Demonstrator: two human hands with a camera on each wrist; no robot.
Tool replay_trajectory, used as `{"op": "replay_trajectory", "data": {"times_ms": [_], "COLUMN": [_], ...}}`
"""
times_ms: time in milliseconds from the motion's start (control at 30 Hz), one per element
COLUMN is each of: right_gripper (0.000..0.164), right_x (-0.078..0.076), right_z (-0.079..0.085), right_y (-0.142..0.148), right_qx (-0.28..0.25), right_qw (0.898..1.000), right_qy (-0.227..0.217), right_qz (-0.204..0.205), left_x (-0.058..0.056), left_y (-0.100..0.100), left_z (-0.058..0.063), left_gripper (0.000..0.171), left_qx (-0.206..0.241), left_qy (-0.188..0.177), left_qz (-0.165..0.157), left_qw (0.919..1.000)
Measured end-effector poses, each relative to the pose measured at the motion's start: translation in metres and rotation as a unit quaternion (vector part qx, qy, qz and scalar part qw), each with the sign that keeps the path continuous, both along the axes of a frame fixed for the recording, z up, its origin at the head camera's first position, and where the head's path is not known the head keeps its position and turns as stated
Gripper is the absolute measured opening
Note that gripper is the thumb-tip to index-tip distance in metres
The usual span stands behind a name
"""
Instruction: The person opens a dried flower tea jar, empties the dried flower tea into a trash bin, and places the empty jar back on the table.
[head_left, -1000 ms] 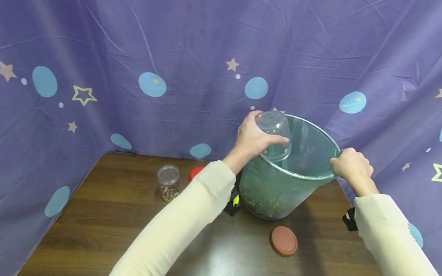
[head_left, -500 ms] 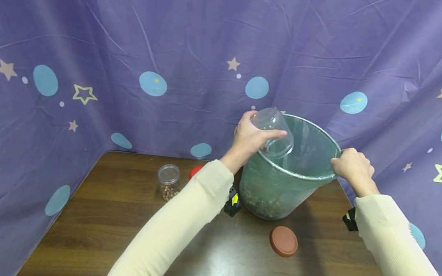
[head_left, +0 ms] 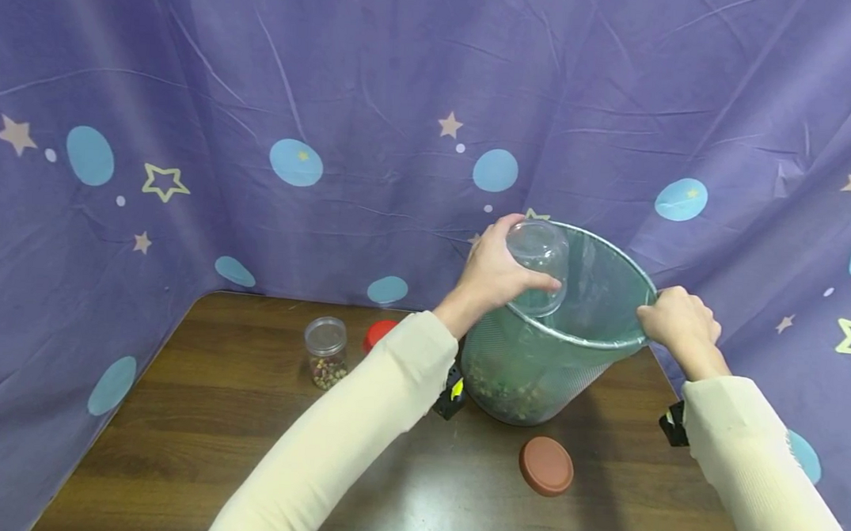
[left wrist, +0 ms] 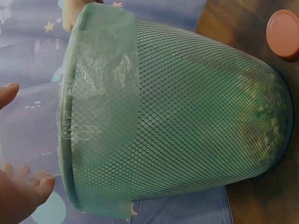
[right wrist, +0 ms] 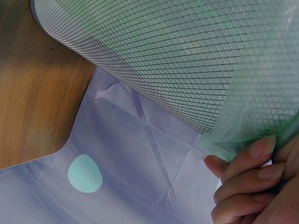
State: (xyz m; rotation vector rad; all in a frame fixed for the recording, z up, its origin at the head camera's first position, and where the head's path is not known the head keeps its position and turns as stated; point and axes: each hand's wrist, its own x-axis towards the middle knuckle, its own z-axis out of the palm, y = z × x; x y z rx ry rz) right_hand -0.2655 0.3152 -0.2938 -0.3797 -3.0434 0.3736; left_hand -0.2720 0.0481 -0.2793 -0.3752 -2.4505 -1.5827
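Observation:
My left hand grips a clear plastic jar, tipped mouth-down over the opening of a wire-mesh trash can. Nothing can be made out inside the jar. A green bag lines the can and folds over its rim; small mixed bits show through the mesh at the bottom. With curled fingers, my right hand holds the right side of the rim, bag included, as the right wrist view also shows. The can leans to the right on the table.
Left of the can stands a clear lidded jar partly filled with small mixed pieces. Beside it, a red lid is partly hidden by my left sleeve. A reddish-brown lid lies in front of the can. A purple curtain surrounds the wooden table.
The jar in my left hand rose slightly to the left and tilted, then came back down and right over the can. My right hand stays on the rim.

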Motion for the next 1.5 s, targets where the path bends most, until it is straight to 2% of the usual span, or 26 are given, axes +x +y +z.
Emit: {"op": "replay_trajectory", "data": {"times_ms": [167,367,567,800,967,1100,1200,1367,1500], "right_gripper": [0.019,0.020,0.021,0.021,0.021,0.021,0.021,0.021,0.021], "right_x": [0.0005,0.0013,0.0014,0.0012,0.0010,0.0007,0.0007,0.0016,0.0012], "right_z": [0.0005,0.0010,0.0012,0.0005,0.0012,0.0018,0.0019,0.0018,0.0016], "right_y": [-0.0001,-0.0006,-0.0015,-0.0015,-0.0003,-0.0002,-0.0001,-0.0004,-0.0010], "right_qx": [-0.001,-0.001,-0.003,-0.006,-0.007,-0.008,-0.009,-0.010,-0.009], "right_qw": [1.000,1.000,1.000,1.000,1.000,1.000,1.000,1.000,1.000], "right_qy": [0.002,0.003,-0.002,0.004,0.004,0.002,0.001,0.001,-0.001], "right_qz": [0.002,0.001,-0.003,-0.001,-0.001,0.000,-0.001,-0.002,-0.001], "left_x": [0.0010,0.0035,0.0052,0.0054,0.0031,0.0015,0.0009,0.0019,0.0031], "left_y": [0.0026,0.0056,0.0087,0.0082,0.0070,0.0062,0.0059,0.0051,0.0031], "left_z": [-0.0005,-0.0032,-0.0040,-0.0038,-0.0046,-0.0026,-0.0003,0.0014,0.0022], "left_gripper": [0.100,0.103,0.106,0.106,0.105,0.102,0.101,0.099,0.095], "left_qx": [-0.034,-0.082,-0.104,-0.109,-0.095,-0.061,-0.056,-0.046,-0.022], "left_qy": [0.020,0.038,0.039,0.047,0.047,0.045,0.043,0.016,-0.010], "left_qz": [-0.036,-0.077,-0.097,-0.101,-0.085,-0.047,-0.025,-0.007,0.027], "left_qw": [0.9986,0.9929,0.9891,0.9878,0.9908,0.9960,0.9972,0.9988,0.9994]}}
